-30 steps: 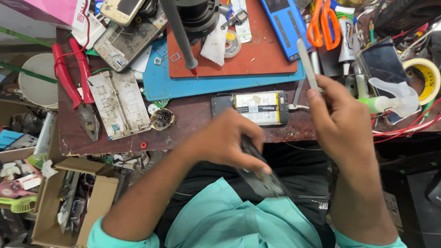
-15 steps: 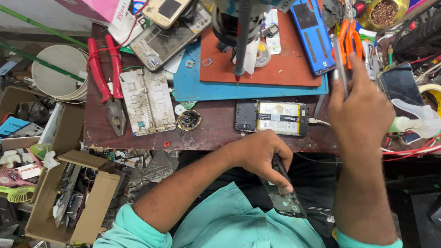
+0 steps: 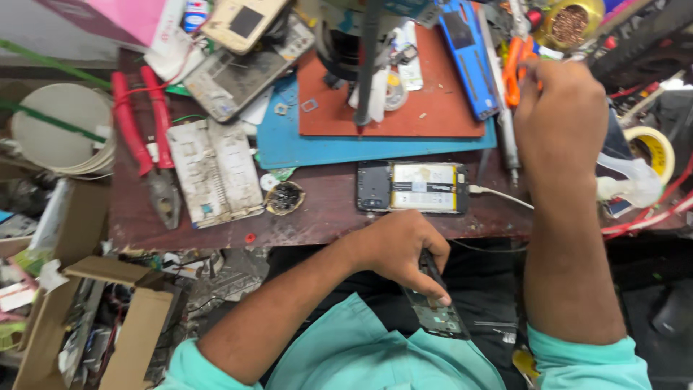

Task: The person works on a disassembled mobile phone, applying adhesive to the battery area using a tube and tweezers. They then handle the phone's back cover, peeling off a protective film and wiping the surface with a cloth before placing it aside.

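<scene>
Bright, even overhead light, soft shadows, wide-angle bending at the edges, slight blur near the top.

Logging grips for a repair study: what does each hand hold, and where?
Left hand grips a phone frame by its upper end. Right hand is up by the orange scissors; any hold is hidden.

bench (image 3: 325, 217) | opened phone (image 3: 411, 186), red pliers (image 3: 148, 144) (handles up), blue mat (image 3: 303, 148)

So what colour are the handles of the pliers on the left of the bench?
Red, seen in the head view: the pliers lie left of the blue mat.
</scene>
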`<state>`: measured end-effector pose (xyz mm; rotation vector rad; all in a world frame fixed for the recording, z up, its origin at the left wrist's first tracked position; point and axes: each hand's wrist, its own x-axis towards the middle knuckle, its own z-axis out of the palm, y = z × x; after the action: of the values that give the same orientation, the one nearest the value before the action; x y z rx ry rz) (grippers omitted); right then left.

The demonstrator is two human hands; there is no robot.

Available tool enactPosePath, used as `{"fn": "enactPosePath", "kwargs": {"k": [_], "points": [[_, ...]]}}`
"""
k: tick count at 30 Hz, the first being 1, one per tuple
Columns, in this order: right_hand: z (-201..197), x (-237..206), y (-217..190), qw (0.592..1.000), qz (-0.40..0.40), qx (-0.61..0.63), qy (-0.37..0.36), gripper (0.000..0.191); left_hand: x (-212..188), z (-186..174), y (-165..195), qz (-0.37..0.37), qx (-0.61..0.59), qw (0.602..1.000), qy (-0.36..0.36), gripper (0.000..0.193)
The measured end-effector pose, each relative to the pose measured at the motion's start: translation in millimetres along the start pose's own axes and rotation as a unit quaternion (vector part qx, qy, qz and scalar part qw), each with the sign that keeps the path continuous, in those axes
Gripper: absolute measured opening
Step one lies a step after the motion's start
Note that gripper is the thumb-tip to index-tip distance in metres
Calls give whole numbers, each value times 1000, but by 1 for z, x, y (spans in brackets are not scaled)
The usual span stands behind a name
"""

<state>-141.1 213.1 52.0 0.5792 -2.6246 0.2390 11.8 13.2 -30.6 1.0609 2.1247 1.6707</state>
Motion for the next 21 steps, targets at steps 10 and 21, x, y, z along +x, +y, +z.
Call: {"fn": "enactPosePath", "kwargs": {"k": [10, 21], "points": [[-10, -53, -37, 960, 190, -48, -199, 34, 2, -5, -3, 8, -41, 999, -14, 43], [-25, -53, -29, 958, 212, 42, -188, 49, -1, -25, 35, 20, 29, 959, 283, 32]]}}
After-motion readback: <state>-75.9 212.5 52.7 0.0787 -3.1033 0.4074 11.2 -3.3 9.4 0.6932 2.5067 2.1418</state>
